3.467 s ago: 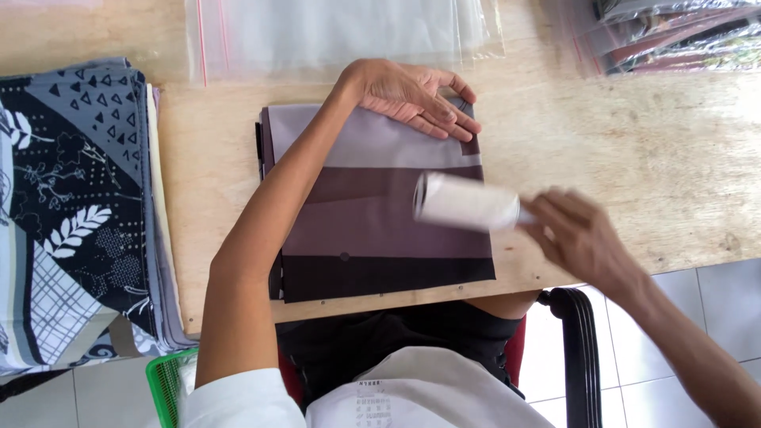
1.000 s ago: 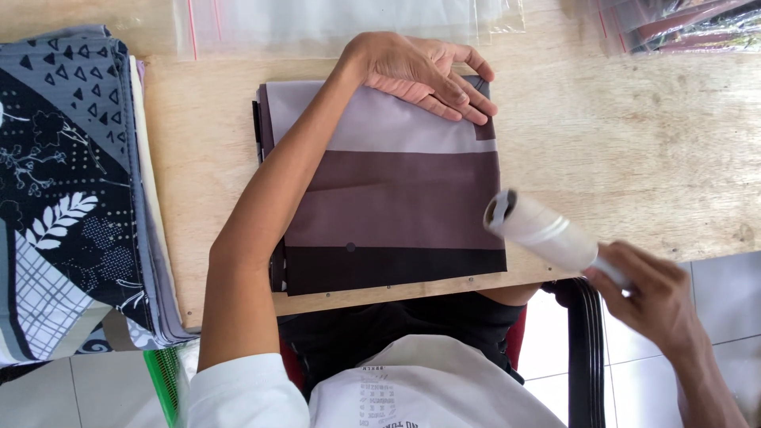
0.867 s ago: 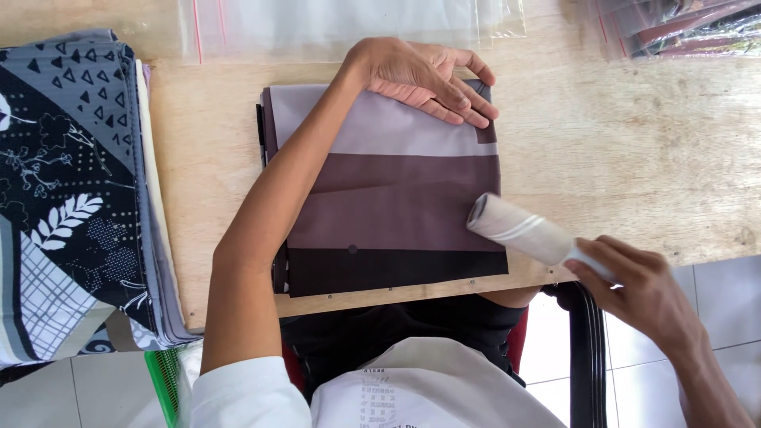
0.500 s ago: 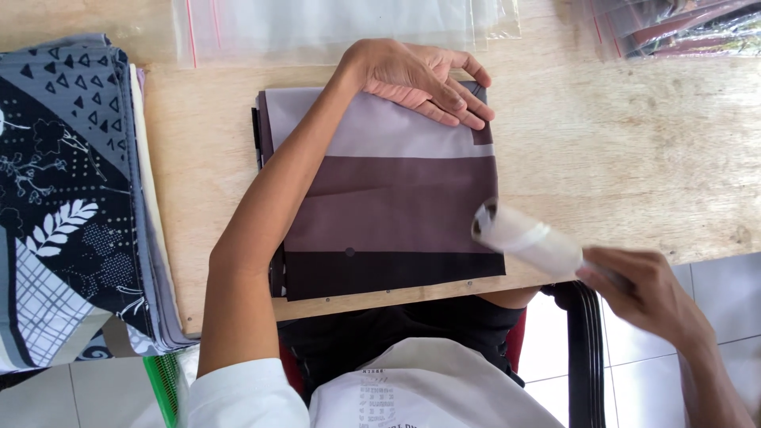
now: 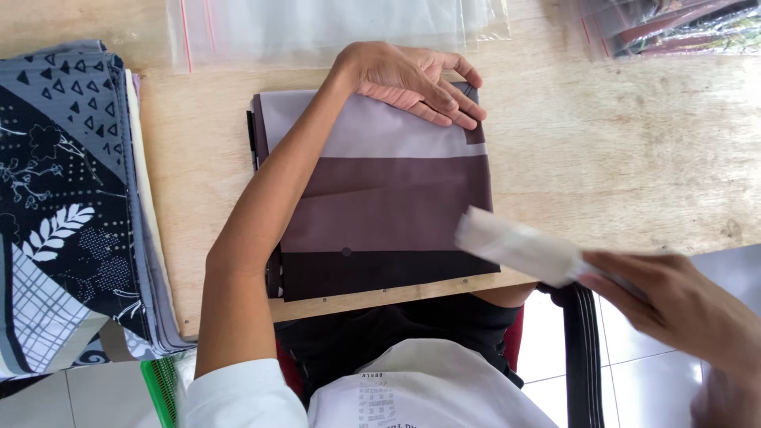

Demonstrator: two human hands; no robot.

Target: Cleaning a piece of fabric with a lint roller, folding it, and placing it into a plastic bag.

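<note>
starting at the left edge: stack of folded printed cloths [image 5: 67, 206], dark blue, grey and white, with triangle, leaf and grid patterns, lying on the wooden table [image 5: 634, 158] and overhanging its near edge. green plastic item [image 5: 162, 388], striped, partly seen below the stack near the floor.

far side, centre: clear plastic bags [image 5: 317, 28] with a red strip, flat on the table, just beyond the folded cloth.

centre: folded cloth [image 5: 380, 198], banded pale lilac, brown and near-black, lying flat at the table's near edge in front of the seated person. left hand [image 5: 416, 79], open and flat, fingers extended and close together, palm pressing down on the pale far band of the cloth near its far right corner; it grips nothing.

right of centre: white roller [image 5: 519, 247], a cylinder with a papery surface, blurred; it lies over the cloth's near right corner, and whether it touches the fabric cannot be told. right hand [image 5: 674, 305], closed around the roller's handle end, off the table's near edge; the handle itself is hidden by the fingers.

below: dark chair frame [image 5: 583, 357] beside the person's lap, pale tiled floor beneath.

far right corner: more bagged patterned cloths [image 5: 674, 28], stacked at the table's far edge.
</note>
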